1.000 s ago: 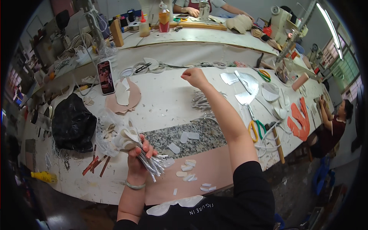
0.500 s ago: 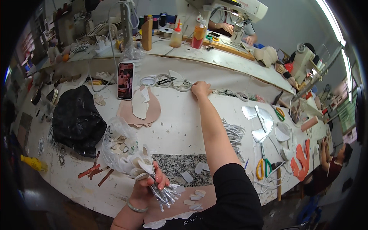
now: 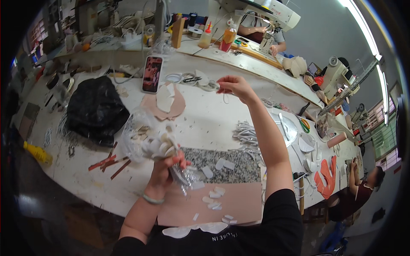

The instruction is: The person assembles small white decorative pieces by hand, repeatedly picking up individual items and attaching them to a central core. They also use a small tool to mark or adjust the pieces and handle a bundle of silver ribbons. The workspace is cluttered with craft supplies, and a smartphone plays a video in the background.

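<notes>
My left hand is closed round a bundle of silver braided straps. White rounded tabs fan out above its fingers, and the cord ends hang below. Over the table's far middle, my right hand is raised, its fingertips pinching a thin white loop of cord or band that dangles beneath. Under the left hand lie a speckled stone slab and a pinkish sheet, with small white tabs scattered on them. A pile of silver straps rests beside my right forearm.
A black bag and clear plastic bag lie left. A phone leans upright behind pink and white cut pieces. Orange cut pieces and scissors are right. A person sits at the sewing machine beyond the shelf.
My right hand has lifted off the coils at the table's back and come nearer, with the thin white loop now hanging from it. The left hand still holds the strap bundle. The view has shifted.
</notes>
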Motion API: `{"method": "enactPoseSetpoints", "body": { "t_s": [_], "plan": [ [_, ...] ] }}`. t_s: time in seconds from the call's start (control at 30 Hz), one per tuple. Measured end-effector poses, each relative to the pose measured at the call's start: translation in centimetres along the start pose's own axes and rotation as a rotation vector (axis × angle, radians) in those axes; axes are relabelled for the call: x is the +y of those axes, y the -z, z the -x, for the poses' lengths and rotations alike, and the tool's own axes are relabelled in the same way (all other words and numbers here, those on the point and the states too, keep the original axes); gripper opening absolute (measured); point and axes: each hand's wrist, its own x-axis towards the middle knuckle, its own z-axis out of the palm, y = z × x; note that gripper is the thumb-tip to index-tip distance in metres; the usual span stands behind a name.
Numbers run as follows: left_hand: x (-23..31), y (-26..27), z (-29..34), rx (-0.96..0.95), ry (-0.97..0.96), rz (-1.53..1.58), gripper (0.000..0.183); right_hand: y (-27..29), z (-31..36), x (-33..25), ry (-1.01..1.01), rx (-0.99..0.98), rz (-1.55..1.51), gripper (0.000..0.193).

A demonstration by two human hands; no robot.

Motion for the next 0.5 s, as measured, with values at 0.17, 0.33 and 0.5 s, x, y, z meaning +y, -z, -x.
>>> {"method": "enactPoseSetpoints", "body": {
  "t_s": [0.17, 0.33, 0.5],
  "plan": [
    [0.9, -1.3, 0.1, 0.023, -0.23, -0.247, 0.049, -9.0, 9.6, -2.3, -0.083, -0.274, -0.018, 0.023],
    [0.6, -1.2, 1.8, -0.19, -0.072, -0.251, 0.05, -14.7, 17.2, -5.0, -0.045, -0.177, -0.163, 0.023],
    [1.5, -3.5, 4.9, -0.163, 0.139, -0.14, 0.055, -12.4, 22.2, -3.2, -0.167, -0.289, -0.693, 0.025]
  ]
}}
